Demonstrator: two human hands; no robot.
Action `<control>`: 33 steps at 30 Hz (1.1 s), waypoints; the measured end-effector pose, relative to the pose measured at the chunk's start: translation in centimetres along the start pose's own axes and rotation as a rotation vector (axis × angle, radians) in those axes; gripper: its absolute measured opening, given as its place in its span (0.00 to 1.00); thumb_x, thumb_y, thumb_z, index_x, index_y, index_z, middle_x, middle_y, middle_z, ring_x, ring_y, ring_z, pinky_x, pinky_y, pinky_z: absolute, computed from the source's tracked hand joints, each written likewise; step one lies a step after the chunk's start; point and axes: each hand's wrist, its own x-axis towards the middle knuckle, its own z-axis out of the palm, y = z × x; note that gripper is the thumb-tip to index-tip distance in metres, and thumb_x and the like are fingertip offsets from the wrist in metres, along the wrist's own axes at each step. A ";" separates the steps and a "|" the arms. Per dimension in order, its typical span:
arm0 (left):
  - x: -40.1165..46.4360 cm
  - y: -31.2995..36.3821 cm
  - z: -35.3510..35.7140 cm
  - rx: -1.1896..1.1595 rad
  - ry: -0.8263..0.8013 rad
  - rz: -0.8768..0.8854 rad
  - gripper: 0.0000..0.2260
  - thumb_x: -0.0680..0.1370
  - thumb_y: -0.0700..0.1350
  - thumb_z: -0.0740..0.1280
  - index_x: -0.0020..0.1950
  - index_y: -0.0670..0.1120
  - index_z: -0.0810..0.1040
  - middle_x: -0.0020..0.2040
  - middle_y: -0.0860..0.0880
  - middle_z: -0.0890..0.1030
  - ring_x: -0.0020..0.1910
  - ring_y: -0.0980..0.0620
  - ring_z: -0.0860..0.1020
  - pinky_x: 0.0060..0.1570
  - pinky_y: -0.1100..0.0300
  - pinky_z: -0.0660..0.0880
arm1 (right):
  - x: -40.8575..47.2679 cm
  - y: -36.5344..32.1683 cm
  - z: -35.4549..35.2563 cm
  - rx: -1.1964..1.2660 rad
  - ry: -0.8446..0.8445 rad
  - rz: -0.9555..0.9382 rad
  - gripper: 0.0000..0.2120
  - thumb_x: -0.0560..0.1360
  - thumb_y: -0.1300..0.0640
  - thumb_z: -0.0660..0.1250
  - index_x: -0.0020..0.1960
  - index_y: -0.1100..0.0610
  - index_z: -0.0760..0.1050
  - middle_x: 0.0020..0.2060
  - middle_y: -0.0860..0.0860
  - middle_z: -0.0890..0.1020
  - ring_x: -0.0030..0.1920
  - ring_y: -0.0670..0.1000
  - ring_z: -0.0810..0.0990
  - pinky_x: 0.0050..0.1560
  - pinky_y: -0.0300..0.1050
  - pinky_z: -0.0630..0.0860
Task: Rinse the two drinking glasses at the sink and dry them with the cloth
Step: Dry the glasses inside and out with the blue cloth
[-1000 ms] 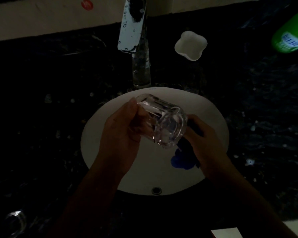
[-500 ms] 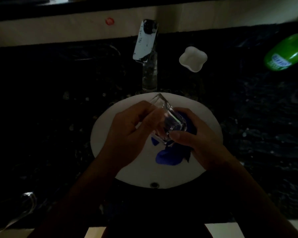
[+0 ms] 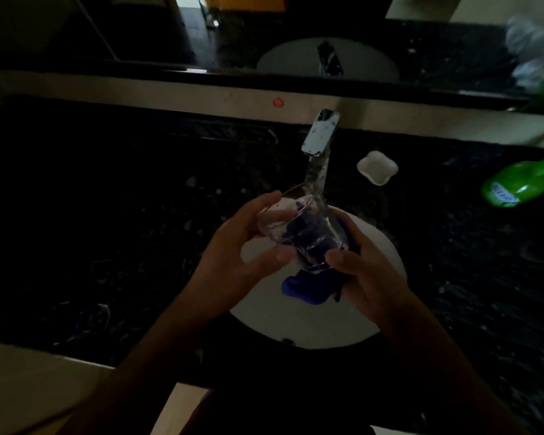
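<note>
Both hands' grip holds glass (image 3: 299, 230), blue cloth (image 3: 308, 290) inside.

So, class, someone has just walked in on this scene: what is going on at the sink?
A person stands at a white sink set in a dark counter and dries a clear glass over it. The left hand holds the glass, tilted, by its side. The right hand presses a blue cloth against and into it; part of the cloth hangs below. No water can be seen running from the tap. A second glass stands faintly visible on the counter to the left.
</note>
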 end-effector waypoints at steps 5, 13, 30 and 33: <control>-2.9 0.5 -0.8 -0.022 0.115 -0.006 0.41 0.69 0.58 0.77 0.78 0.54 0.63 0.67 0.63 0.79 0.68 0.60 0.77 0.67 0.63 0.73 | -0.4 0.1 2.6 -0.089 -0.090 0.011 0.40 0.61 0.59 0.81 0.71 0.53 0.72 0.63 0.59 0.81 0.59 0.61 0.83 0.53 0.54 0.81; -6.9 1.6 -5.0 0.065 0.199 0.095 0.38 0.68 0.48 0.81 0.75 0.49 0.68 0.67 0.62 0.79 0.67 0.57 0.77 0.65 0.55 0.77 | -0.7 0.1 7.8 -0.397 -0.120 -0.072 0.35 0.64 0.62 0.83 0.68 0.51 0.75 0.51 0.62 0.83 0.42 0.59 0.83 0.39 0.47 0.78; -16.0 -2.0 -10.0 0.131 0.457 0.053 0.41 0.64 0.57 0.82 0.73 0.54 0.69 0.65 0.55 0.81 0.64 0.56 0.80 0.65 0.48 0.78 | -1.5 3.2 14.5 -0.371 -0.002 -0.074 0.14 0.67 0.45 0.71 0.48 0.51 0.83 0.45 0.58 0.84 0.42 0.57 0.83 0.40 0.46 0.79; -17.4 -2.6 -9.4 0.150 0.524 0.019 0.40 0.64 0.58 0.83 0.71 0.58 0.69 0.64 0.59 0.81 0.63 0.60 0.80 0.64 0.52 0.78 | -1.0 3.4 14.2 -0.408 -0.004 -0.060 0.06 0.70 0.50 0.70 0.44 0.49 0.84 0.44 0.58 0.85 0.43 0.58 0.82 0.42 0.47 0.77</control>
